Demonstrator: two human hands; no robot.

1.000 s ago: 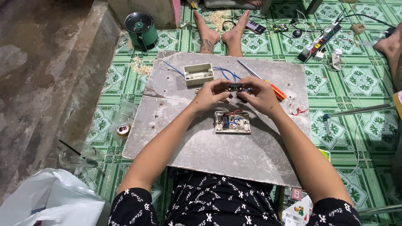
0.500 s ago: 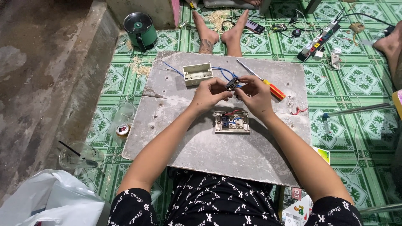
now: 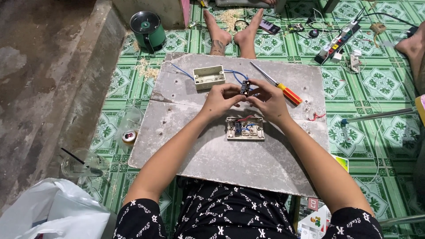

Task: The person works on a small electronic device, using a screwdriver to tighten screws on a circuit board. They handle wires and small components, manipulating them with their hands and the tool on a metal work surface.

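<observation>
Head view, frame centre: left hand [image 3: 222, 98] and right hand [image 3: 270, 102] together pinch a small black switch module [image 3: 244, 87] above the grey slab table [image 3: 212, 150]. Open white switch plate [image 3: 245, 129] lies just below. Colourful cardboard package [image 3: 315, 221] at lower right.

From my head view: left hand [image 3: 221, 98] and right hand [image 3: 269, 101] meet above the grey stone slab [image 3: 212, 155], both pinching a small black electrical module [image 3: 244, 86]. Below them I see a beige switch plate with blue and red wiring [image 3: 245, 129]. A cream plastic wall box [image 3: 209, 77] lies ahead, with an orange-handled screwdriver [image 3: 278, 84] to its right. A green round pot [image 3: 148, 29] stands on the tiled floor.
</observation>
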